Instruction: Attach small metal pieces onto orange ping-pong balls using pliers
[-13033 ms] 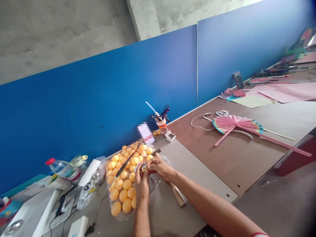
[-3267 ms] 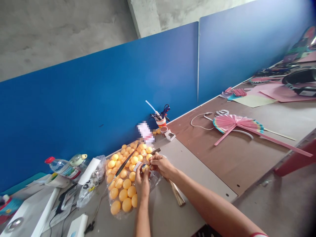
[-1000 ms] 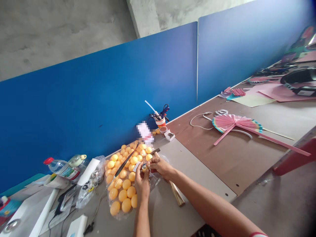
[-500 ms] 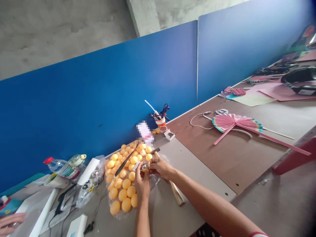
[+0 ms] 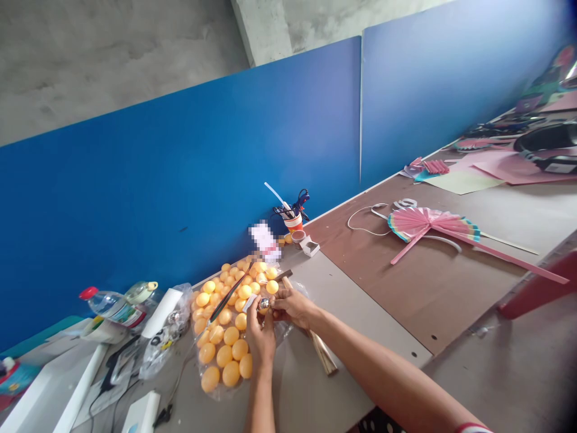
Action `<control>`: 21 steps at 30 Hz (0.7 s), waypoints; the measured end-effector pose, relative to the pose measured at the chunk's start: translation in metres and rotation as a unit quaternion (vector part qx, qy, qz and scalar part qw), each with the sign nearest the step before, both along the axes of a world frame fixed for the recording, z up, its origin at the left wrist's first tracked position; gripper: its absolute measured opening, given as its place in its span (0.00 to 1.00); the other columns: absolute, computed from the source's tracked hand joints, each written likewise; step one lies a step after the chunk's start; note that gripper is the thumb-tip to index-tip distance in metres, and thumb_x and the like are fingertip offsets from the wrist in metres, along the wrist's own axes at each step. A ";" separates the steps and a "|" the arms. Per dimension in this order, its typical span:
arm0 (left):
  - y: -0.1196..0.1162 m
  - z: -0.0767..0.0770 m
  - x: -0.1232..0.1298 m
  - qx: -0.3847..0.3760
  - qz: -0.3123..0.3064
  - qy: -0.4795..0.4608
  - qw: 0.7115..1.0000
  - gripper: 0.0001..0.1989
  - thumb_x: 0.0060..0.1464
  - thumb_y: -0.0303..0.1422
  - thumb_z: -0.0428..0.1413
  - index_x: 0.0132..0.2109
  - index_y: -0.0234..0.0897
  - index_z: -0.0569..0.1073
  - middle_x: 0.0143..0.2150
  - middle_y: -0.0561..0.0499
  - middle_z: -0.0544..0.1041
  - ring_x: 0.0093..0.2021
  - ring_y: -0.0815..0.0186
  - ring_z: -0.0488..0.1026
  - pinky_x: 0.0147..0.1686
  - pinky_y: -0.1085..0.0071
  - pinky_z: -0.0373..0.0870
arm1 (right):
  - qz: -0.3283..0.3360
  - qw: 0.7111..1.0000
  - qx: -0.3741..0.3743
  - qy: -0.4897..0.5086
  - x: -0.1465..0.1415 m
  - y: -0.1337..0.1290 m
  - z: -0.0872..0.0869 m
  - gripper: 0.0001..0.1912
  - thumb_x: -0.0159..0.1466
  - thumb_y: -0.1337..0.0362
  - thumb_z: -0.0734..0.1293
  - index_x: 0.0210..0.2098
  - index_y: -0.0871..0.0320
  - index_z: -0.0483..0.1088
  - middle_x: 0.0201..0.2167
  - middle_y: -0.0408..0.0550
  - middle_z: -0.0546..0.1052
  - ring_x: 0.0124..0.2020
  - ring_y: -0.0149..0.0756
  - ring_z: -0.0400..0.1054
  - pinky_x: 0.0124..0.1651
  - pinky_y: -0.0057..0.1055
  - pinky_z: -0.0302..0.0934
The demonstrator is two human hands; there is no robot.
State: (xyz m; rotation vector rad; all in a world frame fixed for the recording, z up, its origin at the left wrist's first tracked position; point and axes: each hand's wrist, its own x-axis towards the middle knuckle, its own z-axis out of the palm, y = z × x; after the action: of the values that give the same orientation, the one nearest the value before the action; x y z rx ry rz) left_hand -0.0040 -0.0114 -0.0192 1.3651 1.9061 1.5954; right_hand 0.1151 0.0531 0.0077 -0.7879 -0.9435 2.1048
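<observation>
Between my two hands is a small shiny silver ball (image 5: 264,304), held just over the bag of orange balls. My left hand (image 5: 261,340) grips it from below and the left, thumb and fingers closed. From the right, my right hand (image 5: 293,305) pinches at its side; the fingertips partly hide what they touch. A white strip (image 5: 249,302) sticks up beside my left fingertips. Under and behind the hands lies a clear plastic bag full of orange balls (image 5: 231,335), with a dark, slim stick-like tool (image 5: 231,294) lying across it.
Wooden sticks (image 5: 323,355) lie right of my hands. A pink paper fan (image 5: 428,224) rests farther right. At the back stand a cup of tools (image 5: 294,224) and a small white box (image 5: 309,246). A bottle (image 5: 112,307) and plastic bag (image 5: 164,343) are left.
Another person's hand at the lower left has gone out of view. My hands stay almost in place, and the silver ball appears slightly turned between my fingers.
</observation>
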 end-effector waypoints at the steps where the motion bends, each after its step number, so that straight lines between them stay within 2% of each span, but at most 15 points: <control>1: 0.000 0.000 0.000 0.001 0.000 0.001 1.000 0.24 0.55 0.48 0.58 0.54 0.39 0.75 0.58 0.38 0.77 0.59 0.50 0.73 0.59 0.55 0.69 | 0.000 1.000 0.000 -0.002 0.000 0.000 0.000 0.14 0.46 0.64 0.77 0.23 0.58 0.67 0.18 0.38 0.70 0.21 0.25 0.62 0.31 0.26 0.65; 7: 0.000 0.000 0.000 -0.004 -0.009 -0.004 1.000 0.25 0.56 0.47 0.58 0.55 0.38 0.74 0.59 0.36 0.77 0.60 0.48 0.73 0.59 0.52 0.68 | 0.013 1.000 -0.007 0.014 0.001 -0.001 0.002 0.15 0.46 0.63 0.78 0.23 0.58 0.68 0.19 0.40 0.72 0.21 0.25 0.63 0.32 0.26 0.65; 16: -0.002 0.004 0.002 0.000 -0.004 0.004 1.000 0.22 0.56 0.48 0.58 0.53 0.40 0.76 0.60 0.39 0.76 0.61 0.49 0.72 0.60 0.54 0.68 | 0.011 0.999 -0.023 0.021 -0.001 0.000 -0.002 0.15 0.47 0.64 0.78 0.24 0.58 0.68 0.19 0.40 0.71 0.22 0.25 0.63 0.31 0.25 0.65; 21: 0.000 0.001 -0.001 0.008 -0.002 -0.020 1.000 0.19 0.54 0.45 0.60 0.51 0.46 0.77 0.56 0.44 0.79 0.59 0.47 0.74 0.60 0.51 0.69 | 0.016 0.999 -0.034 0.032 0.000 0.001 -0.002 0.14 0.48 0.65 0.77 0.24 0.59 0.68 0.19 0.41 0.72 0.21 0.25 0.63 0.30 0.25 0.64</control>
State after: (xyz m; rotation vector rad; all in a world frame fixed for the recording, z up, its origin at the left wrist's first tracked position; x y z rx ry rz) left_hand -0.0045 -0.0114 -0.0184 1.3326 1.8717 1.6273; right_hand 0.1149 0.0542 0.0060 -0.7395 -0.8594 2.1878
